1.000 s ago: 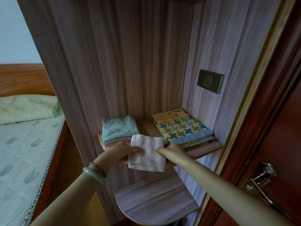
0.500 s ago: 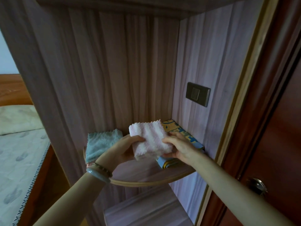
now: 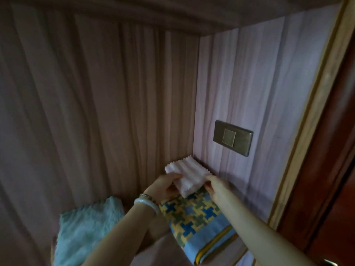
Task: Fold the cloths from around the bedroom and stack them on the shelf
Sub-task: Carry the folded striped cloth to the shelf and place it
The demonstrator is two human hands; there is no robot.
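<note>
The folded pale pink cloth (image 3: 189,172) is held at the far right corner of the shelf (image 3: 153,252), over the far end of the patterned blue and yellow cloth (image 3: 194,215). It sits close to the right side panel, just below the switch plate (image 3: 232,137). The fold looks nearly square, so its long axis is hard to call. Its ribs run from near to far, and its zigzag-cut edges face the far side and the right panel. One corner points toward the near side and dips onto the patterned cloth; whether the rest lies flat or is lifted I cannot tell.

The left hand (image 3: 166,186) grips the cloth's left side, thumb on top and fingers curled underneath. A pale bangle (image 3: 147,203) sits on that wrist. The right hand (image 3: 216,186) pinches the cloth's right edge with its fingertips.

The patterned cloth lies folded with its long axis near to far and its plain blue band at the near end. A folded teal cloth (image 3: 86,227) lies to its left on the same shelf, apart from it. A dark wooden door (image 3: 338,169) stands at the right.
</note>
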